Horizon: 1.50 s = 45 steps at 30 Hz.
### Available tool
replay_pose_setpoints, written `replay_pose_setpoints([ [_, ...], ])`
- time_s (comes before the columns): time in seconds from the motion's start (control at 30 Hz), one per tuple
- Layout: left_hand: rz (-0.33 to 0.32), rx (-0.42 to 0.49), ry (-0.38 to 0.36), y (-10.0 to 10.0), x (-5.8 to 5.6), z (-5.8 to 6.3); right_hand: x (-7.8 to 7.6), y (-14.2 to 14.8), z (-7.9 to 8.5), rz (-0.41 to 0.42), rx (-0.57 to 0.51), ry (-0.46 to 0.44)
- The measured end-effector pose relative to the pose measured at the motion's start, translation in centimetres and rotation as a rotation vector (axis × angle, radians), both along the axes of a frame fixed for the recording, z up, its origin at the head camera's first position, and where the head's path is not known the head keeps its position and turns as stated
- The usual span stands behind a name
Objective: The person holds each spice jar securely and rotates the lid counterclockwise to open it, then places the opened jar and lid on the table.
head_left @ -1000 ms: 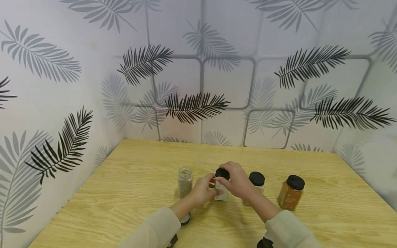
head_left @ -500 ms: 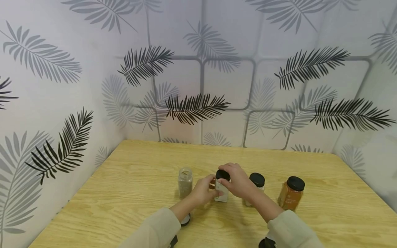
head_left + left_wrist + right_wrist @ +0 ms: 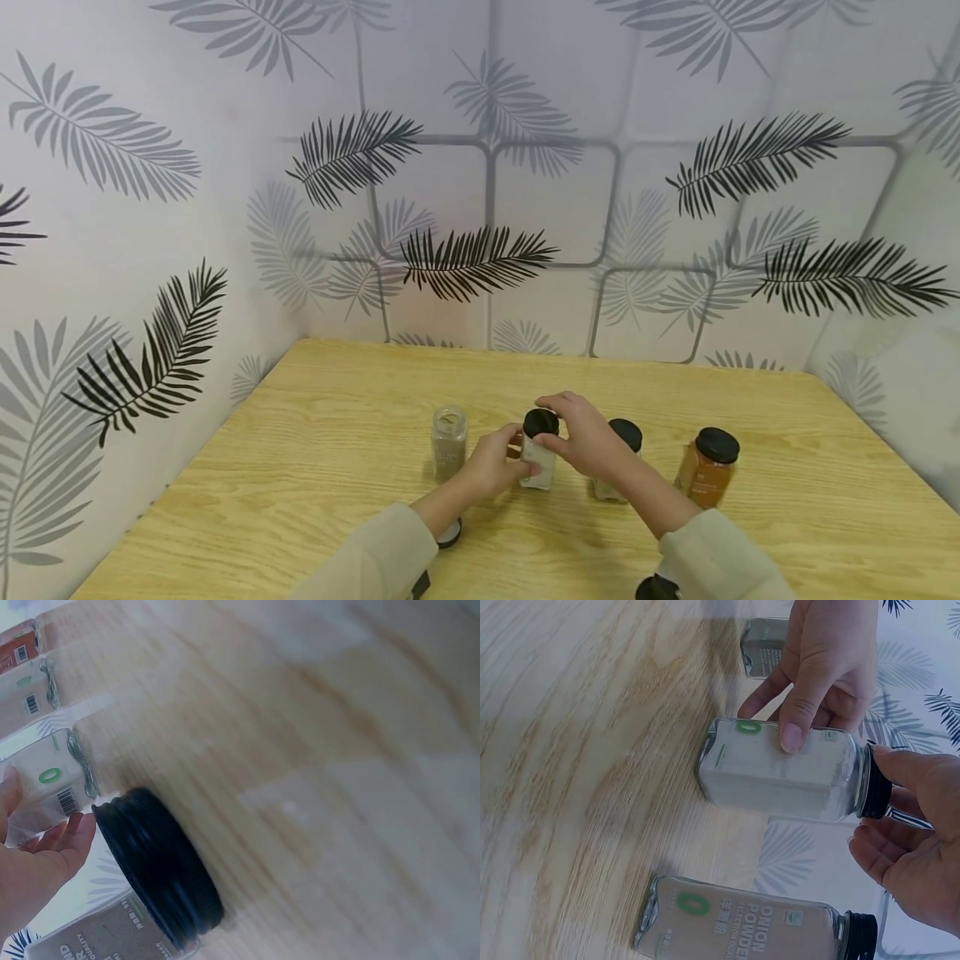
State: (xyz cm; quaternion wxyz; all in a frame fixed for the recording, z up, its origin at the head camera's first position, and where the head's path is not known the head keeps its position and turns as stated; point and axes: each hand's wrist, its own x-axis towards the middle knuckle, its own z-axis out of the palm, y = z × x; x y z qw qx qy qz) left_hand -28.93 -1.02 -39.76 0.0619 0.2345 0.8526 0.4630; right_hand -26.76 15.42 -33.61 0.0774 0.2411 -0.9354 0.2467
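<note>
A square glass jar of white powder (image 3: 542,460) stands upright mid-table with a black lid (image 3: 541,421) on top. My left hand (image 3: 489,467) grips its body, thumb across the near side, fingers behind. My right hand (image 3: 588,437) is spread loosely around the lid. In the right wrist view, one fingertip touches the lid while the other fingers (image 3: 874,851) sit apart from it. To the left stands a jar of greyish powder (image 3: 448,454) without a lid. A loose black lid (image 3: 161,862) lies on the table near it.
Beyond my right forearm stands a capped jar labelled onion powder (image 3: 742,922). Farther right is a capped jar of orange-brown powder (image 3: 705,479). The wooden table (image 3: 360,392) meets a leaf-patterned wall (image 3: 547,200) at the back.
My right hand's fingers have loosened around the lid and shifted slightly right, uncovering more of the lid. The left hand keeps its grip on the jar of white powder.
</note>
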Motion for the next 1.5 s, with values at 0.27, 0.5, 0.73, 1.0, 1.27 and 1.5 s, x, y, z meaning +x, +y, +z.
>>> replay_pose_setpoints([
  [0.27, 0.007, 0.009, 0.0, 0.1, 0.1, -0.1, -0.2, -0.2, -0.1, -0.036, -0.003, -0.023],
  [0.5, 0.012, 0.017, -0.011, 0.2, 0.4, 0.0, -0.3, -1.3, -0.9, -0.146, 0.011, 0.063],
  [0.73, 0.001, 0.019, 0.013, 0.2, 0.4, 0.0, -0.2, -2.2, -1.2, -0.208, 0.021, 0.106],
  [1.0, 0.011, 0.027, 0.01, 0.1, 0.4, 0.0, -0.3, -2.2, -1.0, -0.179, 0.018, 0.108],
  [1.27, 0.014, 0.03, 0.0, 0.0, 0.3, 0.0, -0.4, -1.9, -0.8, -0.13, 0.005, 0.056],
  [1.5, 0.015, 0.024, -0.002, -0.1, 0.3, 0.0, -0.5, -1.5, -0.5, -0.087, -0.012, -0.007],
])
